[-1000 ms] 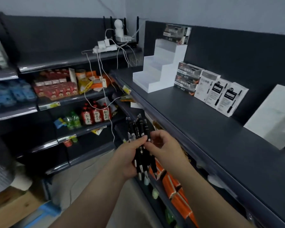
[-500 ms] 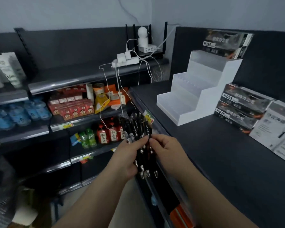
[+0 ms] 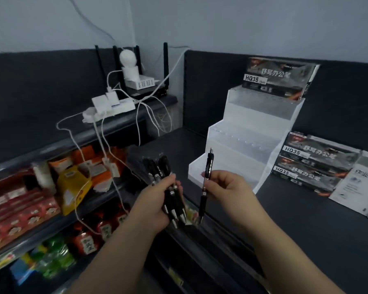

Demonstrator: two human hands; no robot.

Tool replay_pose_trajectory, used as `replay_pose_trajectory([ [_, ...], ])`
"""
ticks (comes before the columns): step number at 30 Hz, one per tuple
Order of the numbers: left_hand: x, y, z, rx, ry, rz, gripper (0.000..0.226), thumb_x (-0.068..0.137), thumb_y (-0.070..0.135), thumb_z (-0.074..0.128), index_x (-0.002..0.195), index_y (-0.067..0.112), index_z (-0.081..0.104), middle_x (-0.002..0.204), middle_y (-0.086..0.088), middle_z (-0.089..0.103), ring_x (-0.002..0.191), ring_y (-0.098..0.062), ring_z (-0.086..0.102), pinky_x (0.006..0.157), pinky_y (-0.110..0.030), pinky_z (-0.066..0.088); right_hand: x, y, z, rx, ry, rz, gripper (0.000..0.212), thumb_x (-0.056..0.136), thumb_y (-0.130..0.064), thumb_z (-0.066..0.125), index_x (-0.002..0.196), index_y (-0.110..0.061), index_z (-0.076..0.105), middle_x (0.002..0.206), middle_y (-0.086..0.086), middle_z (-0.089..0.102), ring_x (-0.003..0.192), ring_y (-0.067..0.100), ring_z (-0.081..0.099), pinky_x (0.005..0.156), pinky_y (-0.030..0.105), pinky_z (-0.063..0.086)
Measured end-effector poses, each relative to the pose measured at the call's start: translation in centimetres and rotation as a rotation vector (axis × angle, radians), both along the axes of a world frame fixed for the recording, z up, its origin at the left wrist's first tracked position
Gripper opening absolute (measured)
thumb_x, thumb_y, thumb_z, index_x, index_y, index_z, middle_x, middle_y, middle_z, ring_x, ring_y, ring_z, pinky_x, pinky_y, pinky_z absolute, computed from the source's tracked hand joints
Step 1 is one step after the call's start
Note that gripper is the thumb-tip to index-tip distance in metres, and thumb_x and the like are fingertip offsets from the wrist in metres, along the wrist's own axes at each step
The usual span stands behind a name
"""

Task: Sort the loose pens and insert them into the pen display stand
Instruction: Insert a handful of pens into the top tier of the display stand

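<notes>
My right hand (image 3: 227, 187) pinches one black pen (image 3: 208, 166) just in front of the pen display stand (image 3: 242, 149) while my left hand (image 3: 151, 206) grips the pen bundle (image 3: 173, 200) left of it, which may spill as I aim.

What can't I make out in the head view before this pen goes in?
- Pen bundle: count unclear; the left hand and overlapping barrels hide some.
- Display stand: slot holes blurred and translucent; top tier partly covered by the HQ35 box.
- Single pen in the right hand: print too small.
- White packs: cut off by the right edge.
</notes>
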State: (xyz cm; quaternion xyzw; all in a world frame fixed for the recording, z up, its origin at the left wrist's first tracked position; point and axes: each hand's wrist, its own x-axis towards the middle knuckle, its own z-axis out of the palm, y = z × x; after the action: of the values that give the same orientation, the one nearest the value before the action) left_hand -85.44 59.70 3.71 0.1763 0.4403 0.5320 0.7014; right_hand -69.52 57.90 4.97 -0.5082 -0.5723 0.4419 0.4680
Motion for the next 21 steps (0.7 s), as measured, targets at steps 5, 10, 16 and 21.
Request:
replay_pose_trajectory([
  [5, -0.8, 4.8, 0.5, -0.039, -0.065, -0.115, 0.010, 0.088, 0.014, 0.063, 0.081, 0.006, 0.061, 0.064, -0.004, 0.061, 0.061, -0.015, 0.060, 0.049, -0.024, 0.052, 0.6, 2.4, 0.8, 0.001, 0.024, -0.193, 0.012, 0.090, -0.006, 0.058, 0.095, -0.012, 0.067, 0.075, 0.000, 0.066, 0.063, 0.001, 0.063, 0.064, 0.010, 0.050],
  [10, 0.4, 7.2, 1.3, 0.004, -0.034, -0.187, 0.010, 0.085, 0.010, 0.065, 0.089, 0.001, 0.064, 0.068, -0.006, 0.065, 0.058, -0.013, 0.064, 0.052, -0.023, 0.055, 2.4, 4.0, 2.5, 0.051, -0.001, -0.258, 0.011, 0.090, -0.008, 0.059, 0.090, -0.015, 0.067, 0.071, -0.007, 0.071, 0.065, 0.001, 0.067, 0.062, 0.009, 0.047],
  [16, 2.2, 8.8, 2.8, 0.020, -0.006, -0.118, 0.008, 0.086, 0.011, 0.065, 0.086, 0.004, 0.065, 0.066, -0.004, 0.069, 0.062, -0.013, 0.065, 0.050, -0.023, 0.055, 4.4, 5.7, 4.1, 0.128, -0.044, -0.282, 0.013, 0.090, -0.007, 0.059, 0.093, -0.017, 0.066, 0.072, -0.011, 0.067, 0.059, -0.008, 0.063, 0.056, 0.002, 0.043],
  [21, 3.2, 10.6, 3.1, 0.031, -0.008, -0.162, 0.010, 0.088, 0.014, 0.062, 0.085, 0.006, 0.065, 0.074, -0.006, 0.070, 0.069, -0.014, 0.064, 0.058, -0.028, 0.052, 4.9, 7.7, 5.4, 0.157, -0.093, -0.411, 0.020, 0.088, -0.016, 0.063, 0.107, -0.015, 0.066, 0.088, -0.001, 0.071, 0.076, 0.012, 0.066, 0.066, 0.017, 0.051],
])
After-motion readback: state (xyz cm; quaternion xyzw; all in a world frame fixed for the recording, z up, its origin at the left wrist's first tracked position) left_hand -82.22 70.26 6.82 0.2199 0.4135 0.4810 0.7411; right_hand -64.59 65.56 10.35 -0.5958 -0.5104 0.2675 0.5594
